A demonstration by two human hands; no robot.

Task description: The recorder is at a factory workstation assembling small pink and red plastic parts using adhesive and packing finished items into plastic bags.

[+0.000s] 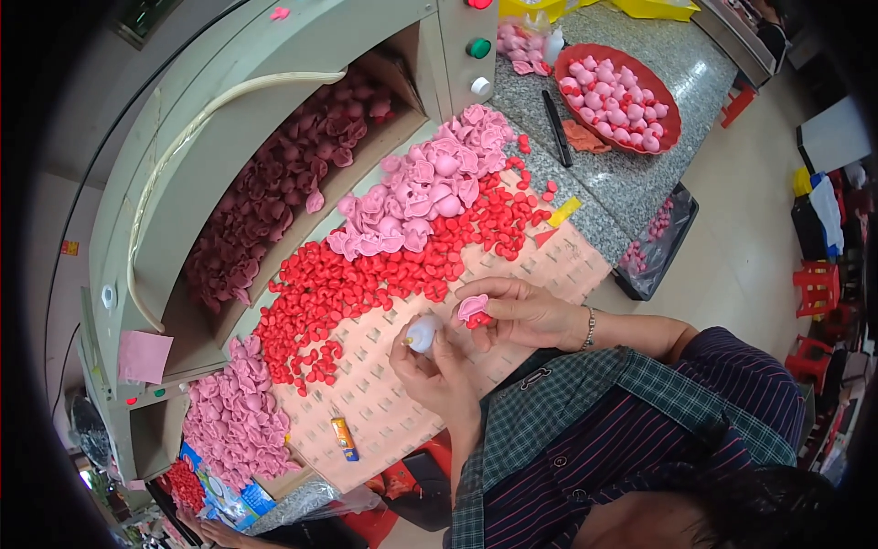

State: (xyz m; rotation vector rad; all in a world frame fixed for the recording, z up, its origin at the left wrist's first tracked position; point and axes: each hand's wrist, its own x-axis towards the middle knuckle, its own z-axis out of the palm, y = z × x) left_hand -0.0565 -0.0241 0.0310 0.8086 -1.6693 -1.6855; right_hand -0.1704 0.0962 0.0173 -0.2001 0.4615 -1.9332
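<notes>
In the head view, the left hand [428, 368] has its fingers curled around a translucent white bulb [422, 334], which sits in the grip above the perforated salmon mat [361, 416] with a small yellowish tip pointing outward. The right hand [523, 313] is narrowed to a pinch on a pink flared shell [473, 306]; a small red piece [477, 320] shows directly below the shell at the fingertips, and whether the two are joined cannot be told. The hands are near each other, the shell and the bulb apart. Handling, as judged from appearance: the shell is likely very light, thin-walled and pliable; hold it by the thicker body with light fingertip pressure, since squeezing the flared edge would probably fold it. The bulb appears smooth and may slip; support its rounded sides with curled fingers and leave the tip uncovered. The red piece is small and easily dropped; grip it by opposite sides. Beyond the hands lies a heap of loose red pieces [366, 274], bordered by a bank of pink shells [416, 197]; at the far right, a red bowl [655, 75] contains rounded pink pieces with red parts.
</notes>
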